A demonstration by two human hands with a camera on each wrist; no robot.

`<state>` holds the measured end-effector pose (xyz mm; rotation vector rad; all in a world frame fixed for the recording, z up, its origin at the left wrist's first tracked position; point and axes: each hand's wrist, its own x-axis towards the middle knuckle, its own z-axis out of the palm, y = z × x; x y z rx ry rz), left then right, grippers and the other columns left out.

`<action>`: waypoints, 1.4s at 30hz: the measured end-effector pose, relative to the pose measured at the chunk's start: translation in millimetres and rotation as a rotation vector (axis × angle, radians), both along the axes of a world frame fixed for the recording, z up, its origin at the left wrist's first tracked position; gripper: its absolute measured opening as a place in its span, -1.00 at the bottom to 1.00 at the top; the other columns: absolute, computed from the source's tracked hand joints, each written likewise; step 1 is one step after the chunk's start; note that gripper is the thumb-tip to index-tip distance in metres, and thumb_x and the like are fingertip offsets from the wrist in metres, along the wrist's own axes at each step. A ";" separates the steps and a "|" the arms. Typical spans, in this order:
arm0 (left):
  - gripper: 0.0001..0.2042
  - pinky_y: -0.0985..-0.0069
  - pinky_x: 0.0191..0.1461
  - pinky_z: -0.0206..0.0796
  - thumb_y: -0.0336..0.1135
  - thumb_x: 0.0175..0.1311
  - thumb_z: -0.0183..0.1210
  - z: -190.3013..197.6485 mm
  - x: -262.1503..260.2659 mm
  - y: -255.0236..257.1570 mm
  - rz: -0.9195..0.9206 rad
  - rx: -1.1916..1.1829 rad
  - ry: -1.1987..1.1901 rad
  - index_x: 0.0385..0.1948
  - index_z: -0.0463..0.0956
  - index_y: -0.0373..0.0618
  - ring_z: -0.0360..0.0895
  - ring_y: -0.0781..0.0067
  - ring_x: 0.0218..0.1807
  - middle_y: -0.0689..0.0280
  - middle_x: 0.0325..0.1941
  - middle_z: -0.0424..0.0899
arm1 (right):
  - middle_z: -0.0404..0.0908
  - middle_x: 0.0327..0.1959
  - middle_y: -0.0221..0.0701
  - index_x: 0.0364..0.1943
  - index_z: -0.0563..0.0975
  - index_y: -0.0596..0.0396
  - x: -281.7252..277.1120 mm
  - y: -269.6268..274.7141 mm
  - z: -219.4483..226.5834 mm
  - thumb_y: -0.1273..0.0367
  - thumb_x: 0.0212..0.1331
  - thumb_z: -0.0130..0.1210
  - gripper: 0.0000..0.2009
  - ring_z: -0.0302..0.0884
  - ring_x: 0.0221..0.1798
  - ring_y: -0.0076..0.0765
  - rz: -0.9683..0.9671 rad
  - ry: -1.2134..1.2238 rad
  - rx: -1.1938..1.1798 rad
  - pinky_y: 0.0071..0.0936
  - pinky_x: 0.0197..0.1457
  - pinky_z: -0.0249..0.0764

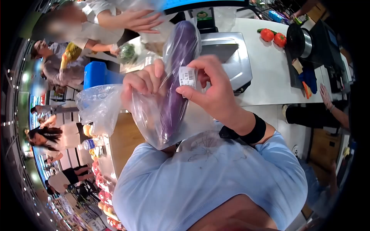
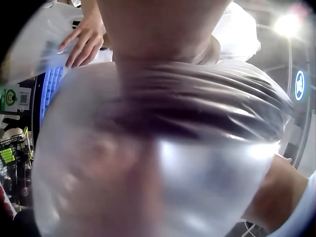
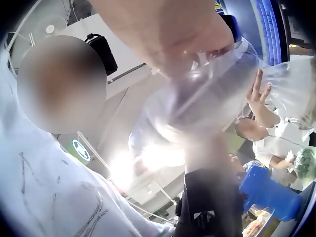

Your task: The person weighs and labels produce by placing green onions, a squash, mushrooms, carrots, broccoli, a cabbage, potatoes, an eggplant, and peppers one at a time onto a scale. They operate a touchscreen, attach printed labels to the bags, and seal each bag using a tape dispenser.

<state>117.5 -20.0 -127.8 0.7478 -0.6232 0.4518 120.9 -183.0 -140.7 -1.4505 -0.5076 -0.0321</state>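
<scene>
A long purple eggplant [image 1: 178, 82] lies inside a clear plastic bag [image 1: 148, 123] in front of my chest, tilted in the head view. My left hand [image 1: 142, 82] grips the bag at the eggplant's left side, fingers curled into the film. On the other side my right hand [image 1: 219, 90] has its thumb and fingers at the edges of a white printed price label [image 1: 187, 77], pinching it against the bagged eggplant. In the left wrist view the stretched bag [image 2: 222, 177] covers much of the picture. The bag [image 3: 212, 103] also shows below my hand in the right wrist view.
Behind the bag stands a silver weighing scale [image 1: 244, 63] on a white counter [image 1: 266, 82]. Two tomatoes [image 1: 266, 35] lie toward the back right. Another person's hand [image 1: 140, 20] is close beyond the eggplant. A blue object [image 1: 96, 75] and an empty-looking clear bag [image 1: 99, 106] are at left.
</scene>
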 end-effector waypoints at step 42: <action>-0.73 0.44 -0.34 0.46 -0.53 0.05 0.00 -4.6 -109.7 164.8 0.898 1.021 0.816 -0.17 0.51 -0.25 0.58 0.47 -0.39 0.28 -0.38 0.62 | 0.41 0.16 -0.21 0.31 0.15 0.12 48.2 236.6 -25.6 0.04 -0.19 0.32 -0.07 0.30 0.24 -0.13 0.997 -0.656 -0.294 0.12 0.40 -0.23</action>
